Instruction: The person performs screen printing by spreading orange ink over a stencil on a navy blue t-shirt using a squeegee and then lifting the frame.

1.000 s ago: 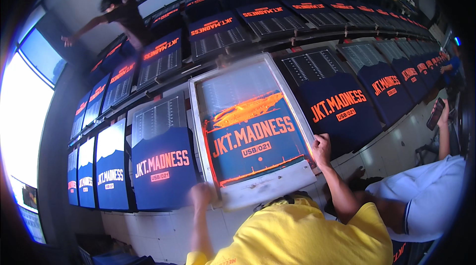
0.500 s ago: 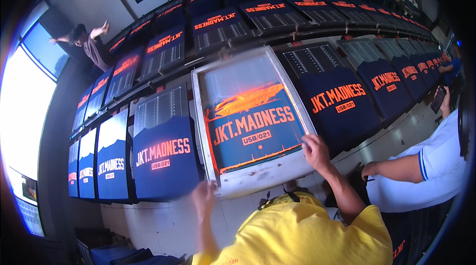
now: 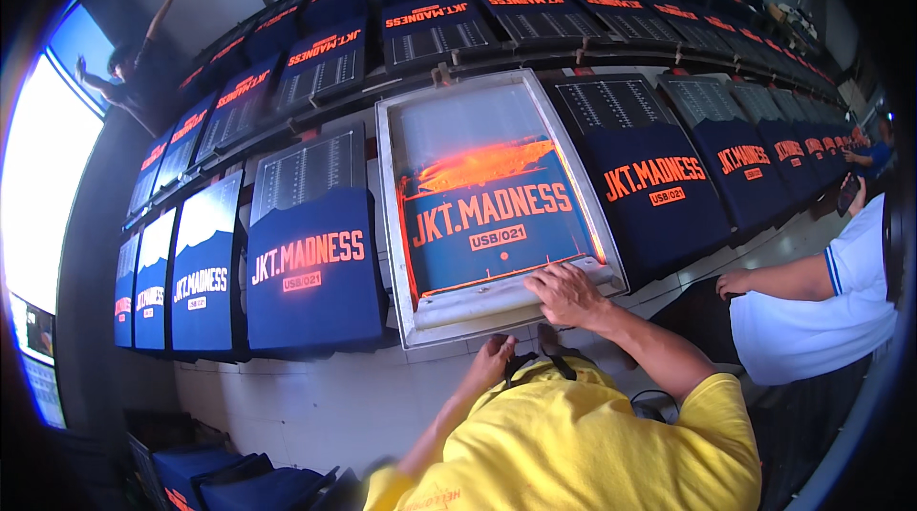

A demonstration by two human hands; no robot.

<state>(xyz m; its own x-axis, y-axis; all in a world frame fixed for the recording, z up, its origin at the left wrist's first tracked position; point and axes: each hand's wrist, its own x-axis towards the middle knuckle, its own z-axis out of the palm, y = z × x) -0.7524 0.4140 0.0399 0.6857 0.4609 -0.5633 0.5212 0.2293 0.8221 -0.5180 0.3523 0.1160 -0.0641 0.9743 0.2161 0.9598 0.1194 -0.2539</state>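
A pale screen-printing frame (image 3: 394, 215) lies over a navy shirt on the board before me. Orange ink (image 3: 487, 162) is heaped across the far part of its mesh, and orange lettering shows below. Along the frame's near inner edge rests a long grey squeegee (image 3: 478, 292). My right hand (image 3: 564, 293) is closed over its right part, fingers curled on top. Close to my waist, off the frame, is my left hand (image 3: 495, 358). Its fingers are curled beside a black cord (image 3: 521, 366); what they hold, if anything, is hidden.
Boards with printed navy shirts flank the frame, one shirt (image 3: 306, 258) at left, another (image 3: 659, 177) at right. More rows stand behind a rail. A person in white (image 3: 812, 306) is close on my right, holding a phone. Another person (image 3: 134, 81) raises both arms at far left.
My right hand has moved left from the frame's right corner onto the squeegee. My left hand has left the near left corner and come right, to my waist.
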